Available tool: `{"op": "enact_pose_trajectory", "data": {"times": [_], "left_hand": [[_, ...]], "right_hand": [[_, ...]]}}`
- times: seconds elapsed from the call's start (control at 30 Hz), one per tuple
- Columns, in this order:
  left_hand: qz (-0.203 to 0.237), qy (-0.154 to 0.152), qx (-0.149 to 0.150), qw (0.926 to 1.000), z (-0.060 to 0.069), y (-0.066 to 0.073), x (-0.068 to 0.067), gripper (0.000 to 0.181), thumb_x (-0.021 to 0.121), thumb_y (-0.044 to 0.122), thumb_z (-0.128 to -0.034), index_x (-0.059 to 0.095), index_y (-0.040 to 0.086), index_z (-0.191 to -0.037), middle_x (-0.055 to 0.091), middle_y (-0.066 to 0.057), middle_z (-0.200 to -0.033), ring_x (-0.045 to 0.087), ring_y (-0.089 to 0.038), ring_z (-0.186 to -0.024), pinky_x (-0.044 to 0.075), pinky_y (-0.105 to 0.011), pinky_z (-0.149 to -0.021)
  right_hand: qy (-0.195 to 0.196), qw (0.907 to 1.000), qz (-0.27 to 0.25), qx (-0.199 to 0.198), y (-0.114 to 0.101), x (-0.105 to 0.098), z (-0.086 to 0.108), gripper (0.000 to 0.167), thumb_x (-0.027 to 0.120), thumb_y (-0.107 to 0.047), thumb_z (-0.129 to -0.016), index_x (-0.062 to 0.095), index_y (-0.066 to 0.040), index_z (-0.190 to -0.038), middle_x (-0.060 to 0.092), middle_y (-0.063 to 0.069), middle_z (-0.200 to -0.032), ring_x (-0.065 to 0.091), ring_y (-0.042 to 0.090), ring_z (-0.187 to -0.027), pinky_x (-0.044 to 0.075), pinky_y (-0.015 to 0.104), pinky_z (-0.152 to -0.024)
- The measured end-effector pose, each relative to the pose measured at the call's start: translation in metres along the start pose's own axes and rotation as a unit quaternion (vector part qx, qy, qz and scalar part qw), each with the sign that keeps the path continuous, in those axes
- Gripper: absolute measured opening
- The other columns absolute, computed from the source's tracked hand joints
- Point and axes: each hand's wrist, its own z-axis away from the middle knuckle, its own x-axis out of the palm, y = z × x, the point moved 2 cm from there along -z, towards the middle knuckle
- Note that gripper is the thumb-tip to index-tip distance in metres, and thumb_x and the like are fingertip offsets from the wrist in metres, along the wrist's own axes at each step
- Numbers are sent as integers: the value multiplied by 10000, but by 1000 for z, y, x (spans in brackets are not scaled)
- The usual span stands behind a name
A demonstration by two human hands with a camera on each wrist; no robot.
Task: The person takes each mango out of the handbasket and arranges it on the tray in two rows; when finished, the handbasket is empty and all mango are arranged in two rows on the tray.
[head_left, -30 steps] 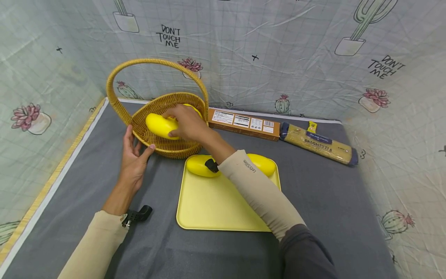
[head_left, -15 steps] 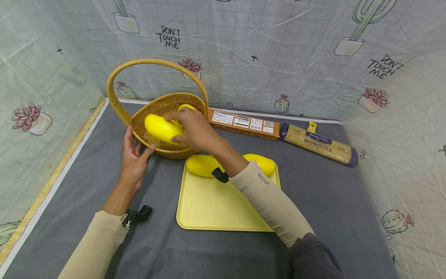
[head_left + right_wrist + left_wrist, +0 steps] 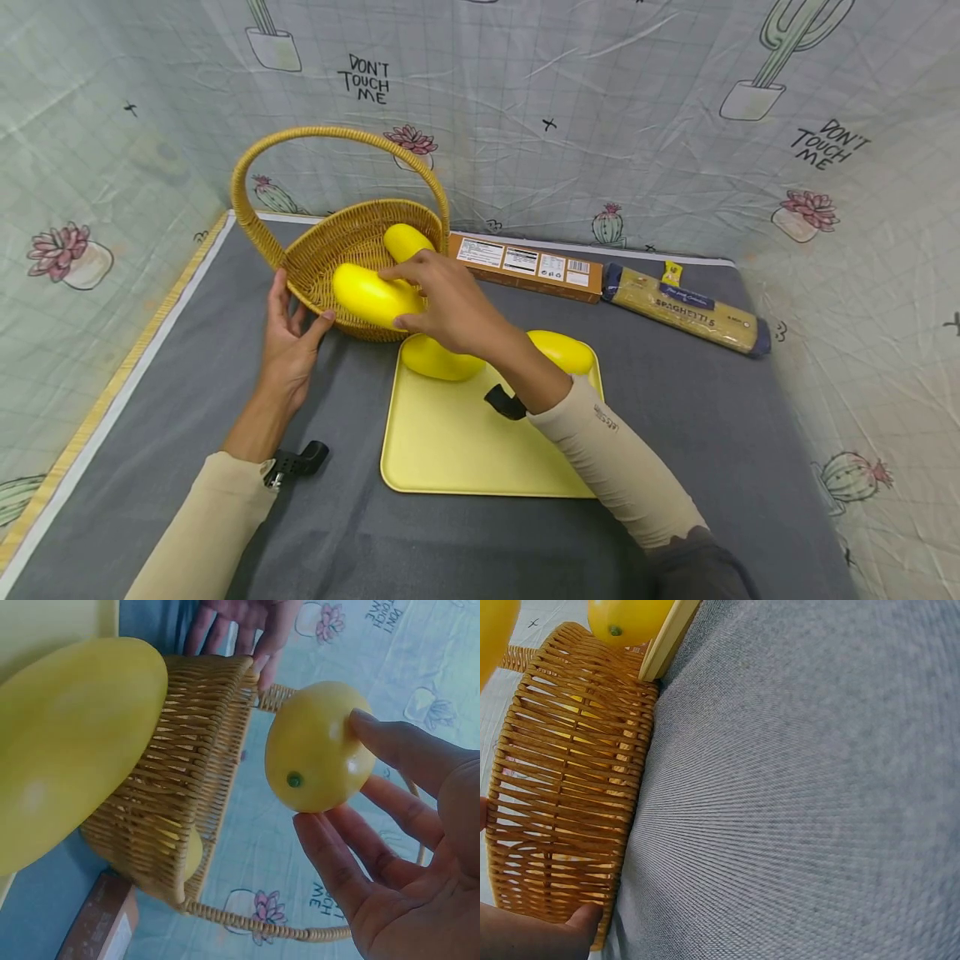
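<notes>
Near the front rim of the wicker basket (image 3: pixel 360 325), the right hand (image 3: pixel 457 304) holds a yellow oval fruit (image 3: pixel 369 295) between thumb and fingertips. The right wrist view shows this fruit (image 3: pixel 319 750) end-on, with a green stem spot. A second yellow fruit (image 3: pixel 406 242) lies inside the basket at the right. The left hand (image 3: pixel 288 354) grips the basket's left front side, its thumb (image 3: pixel 585 921) against the weave in the left wrist view. Two more yellow fruits, one on the left (image 3: pixel 438 358) and one on the right (image 3: pixel 562 352), lie on the tray's far side.
The pale yellow tray (image 3: pixel 480 450) stands right in front of the basket. A brown box (image 3: pixel 525 268) and a spaghetti pack (image 3: pixel 686 308) lie along the back, a small yellow packet (image 3: pixel 671 273) behind the pack. The basket's tall handle (image 3: pixel 330 132) arches above it.
The right hand has moved right and toward the front with its fruit, uncovering more of the fruit inside the basket. The left hand and the basket have stayed in place.
</notes>
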Motion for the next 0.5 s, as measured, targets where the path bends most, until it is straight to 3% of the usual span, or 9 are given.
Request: {"op": "enact_pose_trajectory", "data": {"times": [0.5], "left_hand": [[-32, 5, 36, 10000, 0, -1, -1, 1002, 670, -42, -1000, 95, 364, -1714, 44, 63, -1803, 124, -271, -1671, 381, -321, -1259]], "right_hand": [[97, 9999, -5, -30, 6, -3, 50, 609, 899, -190, -877, 678, -175, -1444, 666, 38, -1300, 600, 214, -1015, 498, 371, -877]]}}
